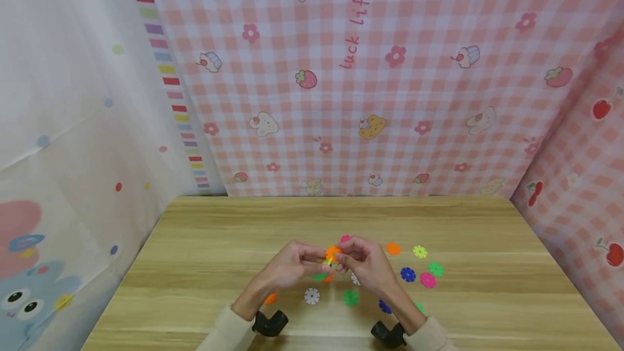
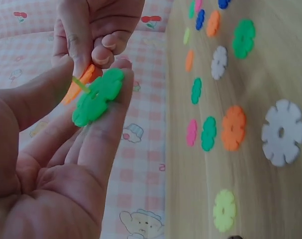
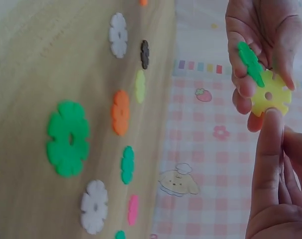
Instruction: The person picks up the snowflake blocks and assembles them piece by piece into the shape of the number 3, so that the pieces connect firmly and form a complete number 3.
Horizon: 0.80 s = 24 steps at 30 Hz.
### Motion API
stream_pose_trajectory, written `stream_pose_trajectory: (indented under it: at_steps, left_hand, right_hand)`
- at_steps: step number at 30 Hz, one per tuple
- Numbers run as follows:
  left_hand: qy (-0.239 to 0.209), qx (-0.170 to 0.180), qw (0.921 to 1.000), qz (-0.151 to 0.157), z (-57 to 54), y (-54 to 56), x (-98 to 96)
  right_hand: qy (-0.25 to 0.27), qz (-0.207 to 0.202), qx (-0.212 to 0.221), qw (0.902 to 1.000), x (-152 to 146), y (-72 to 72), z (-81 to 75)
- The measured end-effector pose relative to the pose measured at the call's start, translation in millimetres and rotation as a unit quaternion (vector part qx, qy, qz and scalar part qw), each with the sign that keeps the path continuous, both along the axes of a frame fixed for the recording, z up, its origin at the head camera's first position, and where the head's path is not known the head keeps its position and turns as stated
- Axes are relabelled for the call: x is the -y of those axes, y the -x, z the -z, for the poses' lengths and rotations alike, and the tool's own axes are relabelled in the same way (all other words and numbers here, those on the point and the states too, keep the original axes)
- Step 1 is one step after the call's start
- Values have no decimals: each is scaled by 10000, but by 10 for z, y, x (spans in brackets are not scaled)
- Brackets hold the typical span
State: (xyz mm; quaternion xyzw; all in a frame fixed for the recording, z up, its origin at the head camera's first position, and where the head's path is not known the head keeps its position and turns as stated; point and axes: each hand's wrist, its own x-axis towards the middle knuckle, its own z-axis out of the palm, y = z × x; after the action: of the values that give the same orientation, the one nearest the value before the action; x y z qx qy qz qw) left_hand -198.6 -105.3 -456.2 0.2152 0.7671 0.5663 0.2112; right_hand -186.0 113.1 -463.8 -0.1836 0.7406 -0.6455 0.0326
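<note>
Both hands meet above the table, holding small notched flower-shaped plastic discs. My left hand (image 1: 291, 265) grips a green disc (image 2: 97, 97) and a yellow disc (image 3: 271, 94) between thumb and fingers. The green and yellow discs are slotted together at an angle. My right hand (image 1: 369, 265) pinches an orange disc (image 1: 333, 252) at its edge, right against the yellow one. In the right wrist view, most of the orange disc is hidden behind the yellow disc and the fingers.
Loose discs lie spread on the wooden table (image 1: 195, 248): a white disc (image 1: 312, 296), a green disc (image 1: 351, 297), a blue disc (image 1: 408, 274), a pink disc (image 1: 428, 280) and several others. Patterned cloth (image 1: 331, 102) hangs behind the table and at its sides.
</note>
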Motion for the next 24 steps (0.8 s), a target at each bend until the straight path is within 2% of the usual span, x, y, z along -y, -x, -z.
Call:
stream_pose_trajectory:
  at_steps: [6,14,18,24]
  left_hand:
    - [-133,161,9998,-28,32,-2,72]
    - [57,-51,9998,-194,94,41,250]
    - [102,-46,9986,-508,198,107,405]
    - [376,-25,9908,-1302,354,199,670]
  right_hand:
    - [29,119,112,9999,70,11,64]
    - [77,366,335,9987,203,54,101]
    - [102,365,542,9978,286,69,125]
    - [-244,-158,564,9980,415,77,194]
